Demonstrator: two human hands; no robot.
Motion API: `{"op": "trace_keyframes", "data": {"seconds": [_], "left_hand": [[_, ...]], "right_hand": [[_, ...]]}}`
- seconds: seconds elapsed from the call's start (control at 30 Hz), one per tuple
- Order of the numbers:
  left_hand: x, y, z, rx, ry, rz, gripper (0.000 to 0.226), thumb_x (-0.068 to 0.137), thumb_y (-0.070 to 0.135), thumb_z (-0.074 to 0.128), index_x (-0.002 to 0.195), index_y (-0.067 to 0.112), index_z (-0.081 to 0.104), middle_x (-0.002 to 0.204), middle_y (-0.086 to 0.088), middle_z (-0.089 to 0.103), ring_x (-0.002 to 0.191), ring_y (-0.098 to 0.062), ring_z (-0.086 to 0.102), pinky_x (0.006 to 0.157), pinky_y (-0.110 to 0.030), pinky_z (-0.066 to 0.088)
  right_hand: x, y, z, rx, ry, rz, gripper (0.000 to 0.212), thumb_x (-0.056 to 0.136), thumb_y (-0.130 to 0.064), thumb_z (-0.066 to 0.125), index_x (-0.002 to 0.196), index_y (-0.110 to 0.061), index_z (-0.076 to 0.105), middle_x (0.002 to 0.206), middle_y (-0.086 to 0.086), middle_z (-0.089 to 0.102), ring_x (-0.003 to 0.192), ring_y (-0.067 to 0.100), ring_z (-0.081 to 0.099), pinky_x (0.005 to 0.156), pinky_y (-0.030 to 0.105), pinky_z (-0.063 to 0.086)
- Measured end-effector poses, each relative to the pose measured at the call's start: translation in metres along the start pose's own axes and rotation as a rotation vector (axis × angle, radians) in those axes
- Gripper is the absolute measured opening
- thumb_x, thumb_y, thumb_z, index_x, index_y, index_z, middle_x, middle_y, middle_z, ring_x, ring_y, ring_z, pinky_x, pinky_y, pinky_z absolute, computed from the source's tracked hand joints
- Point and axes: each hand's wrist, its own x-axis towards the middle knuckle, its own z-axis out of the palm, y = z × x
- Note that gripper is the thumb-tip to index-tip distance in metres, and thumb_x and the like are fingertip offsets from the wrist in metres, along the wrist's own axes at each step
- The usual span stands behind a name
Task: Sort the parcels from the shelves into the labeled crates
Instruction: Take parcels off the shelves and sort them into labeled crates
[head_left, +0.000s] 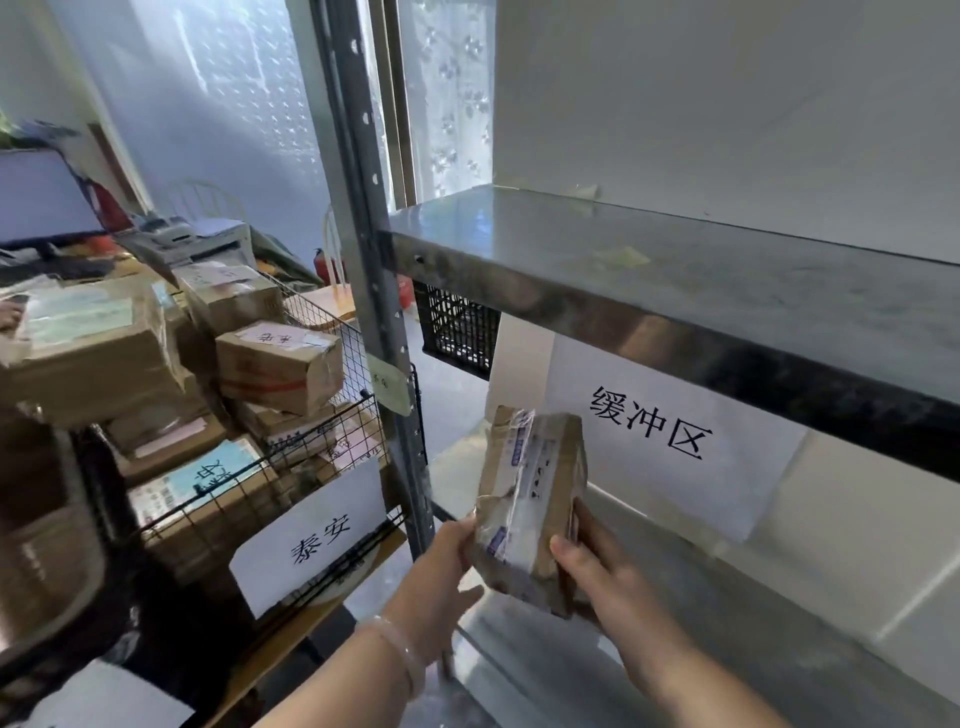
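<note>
The left hand (441, 564), with a pale bracelet (402, 649) on its wrist, reaches in from the near edge. Its fingers curl round the left edge of a parcel (530, 499) while its thumb sticks out free beneath. The right hand (608, 577) grips the same parcel from the right, thumb pressed on the front face and fingers behind. The parcel is a small brown carton wrapped in clear tape, with a white shipping slip. It is held upright and tilted a little, in the air just above the near left corner of the lower shelf (727, 597), a bare metal board.

To the left, beyond the grey shelf post (374, 260), stands a wire crate (249, 493) holding flat cartons. On its front is a white label (311, 540) reading 泰安. Above and behind it a second wire crate (353, 343) is heaped with taped brown boxes (280, 364).

Past the parcel, a white paper sign (649, 421) reading 缓冲区 hangs from the front lip of the upper shelf (675, 270), whose metal top carries only a few scraps. A black plastic crate (457, 332) shows under that shelf's left end.

Far left, a surface carries a monitor (41, 192) and a white printer (208, 239). Near a sunlit curtain beyond them stands a red fire extinguisher (322, 265).
</note>
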Motion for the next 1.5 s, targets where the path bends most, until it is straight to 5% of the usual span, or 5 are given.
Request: {"op": "trace_keyframes", "data": {"seconds": [0.37,0.43,0.73,0.9,1.5], "left_hand": [[-0.069,0.002,-0.058,0.126,0.111,0.276,0.048,0.094,0.038,0.062,0.133,0.048,0.036,0.129,0.016,0.054,0.098,0.012,0.063,0.075,-0.018,0.056],[-0.08,0.01,-0.068,0.043,0.129,0.271,0.077,0.076,0.046,0.079,0.14,0.042,0.036,0.13,0.003,0.059,0.103,-0.008,0.069,0.077,-0.029,0.059],[-0.144,0.034,-0.125,-0.111,0.317,0.321,0.128,0.035,0.063,0.092,0.147,0.04,0.033,0.13,-0.001,0.062,0.097,-0.02,0.072,0.077,-0.041,0.06],[-0.176,0.045,-0.174,0.018,0.487,0.359,0.117,0.051,0.079,0.075,0.151,0.047,0.023,0.126,0.013,0.06,0.104,-0.007,0.064,0.085,-0.032,0.058],[-0.257,0.059,-0.335,0.11,0.815,0.443,0.052,0.069,0.082,0.048,0.118,0.065,0.046,0.135,0.024,0.047,0.128,-0.005,0.045,0.113,-0.04,0.034]], "right_hand": [[-0.014,-0.009,0.061,-0.774,-0.003,-0.577,0.068,0.06,-0.082,0.055,0.122,-0.071,0.029,0.136,-0.05,-0.003,0.126,-0.019,-0.001,0.102,0.013,0.013],[-0.018,-0.013,0.074,-0.784,-0.066,-0.624,0.069,0.064,-0.081,0.055,0.122,-0.078,0.02,0.137,-0.053,-0.01,0.126,-0.022,-0.01,0.097,0.01,0.01],[-0.022,-0.032,0.139,-0.481,-0.388,-0.681,0.08,0.072,-0.04,0.08,0.129,-0.07,0.034,0.149,-0.029,0.027,0.131,-0.013,0.032,0.105,0.023,0.044],[-0.018,-0.041,0.192,-0.499,-0.432,-0.791,0.083,0.073,-0.032,0.083,0.126,-0.074,0.034,0.141,-0.038,0.028,0.126,-0.023,0.029,0.091,-0.003,0.032],[0.015,-0.08,0.387,-0.54,-0.586,-0.846,0.074,0.078,-0.033,0.081,0.132,-0.064,0.041,0.143,-0.029,0.033,0.124,-0.019,0.03,0.093,-0.005,0.027]]}}
